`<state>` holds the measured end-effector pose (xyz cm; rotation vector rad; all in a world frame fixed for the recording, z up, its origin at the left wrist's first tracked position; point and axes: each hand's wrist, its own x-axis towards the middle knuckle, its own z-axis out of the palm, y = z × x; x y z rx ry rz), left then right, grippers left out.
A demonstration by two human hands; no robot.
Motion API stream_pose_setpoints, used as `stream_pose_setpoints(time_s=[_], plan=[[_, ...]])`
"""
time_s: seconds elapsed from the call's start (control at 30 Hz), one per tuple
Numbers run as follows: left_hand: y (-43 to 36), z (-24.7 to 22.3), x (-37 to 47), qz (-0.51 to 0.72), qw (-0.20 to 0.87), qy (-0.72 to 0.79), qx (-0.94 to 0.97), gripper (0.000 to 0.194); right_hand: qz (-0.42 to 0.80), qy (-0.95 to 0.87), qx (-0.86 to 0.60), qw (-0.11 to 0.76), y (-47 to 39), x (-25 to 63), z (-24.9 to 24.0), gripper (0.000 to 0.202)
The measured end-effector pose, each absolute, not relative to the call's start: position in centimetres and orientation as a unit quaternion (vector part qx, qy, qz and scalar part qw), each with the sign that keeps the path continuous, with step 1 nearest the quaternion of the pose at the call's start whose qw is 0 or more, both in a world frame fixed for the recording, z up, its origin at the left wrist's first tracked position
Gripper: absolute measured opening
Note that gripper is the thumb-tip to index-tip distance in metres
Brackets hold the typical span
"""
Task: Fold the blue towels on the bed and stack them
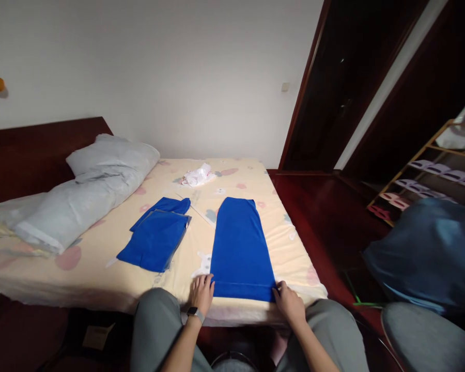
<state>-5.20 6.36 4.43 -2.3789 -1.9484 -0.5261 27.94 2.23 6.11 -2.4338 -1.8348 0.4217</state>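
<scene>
A long blue cloth point(239, 250), folded into a narrow strip, lies flat on the bed point(101, 266) and reaches its near edge. My left hand point(202, 293) pinches the strip's near left corner. My right hand point(289, 301) pinches the near right corner. A watch sits on my left wrist. Left of the strip lies a stack of folded blue cloths point(157, 237), with clear plastic under it.
Grey pillows point(86, 188) lie at the bed's left by the dark headboard. A crumpled white bag point(197, 176) sits at the far end. A blue bag point(430, 253) and a wooden shoe rack point(430, 175) stand at right. My grey-trousered knees point(155, 325) are below the bed edge.
</scene>
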Motion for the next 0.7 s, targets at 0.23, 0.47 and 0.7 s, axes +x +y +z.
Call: stream_pose_setpoints(time_s=[0.23,0.47,0.7], plan=[[6.2,5.2,-5.4,-0.129,-0.064,-0.516,-0.844,0.047,0.078,-0.649,-0.751,0.092,2.4,28.3,6.7,0.038],[6.1,6.6,-7.6,-0.083,-0.16,-0.475,-0.861,0.064,0.242,-0.739,-0.619,0.109,1.6,29.6,6.1,0.059],[7.2,6.9,-8.5,-0.15,-0.258,-0.503,-0.811,0.049,0.267,-0.706,-0.646,0.113,2.0,29.9,6.2,0.063]])
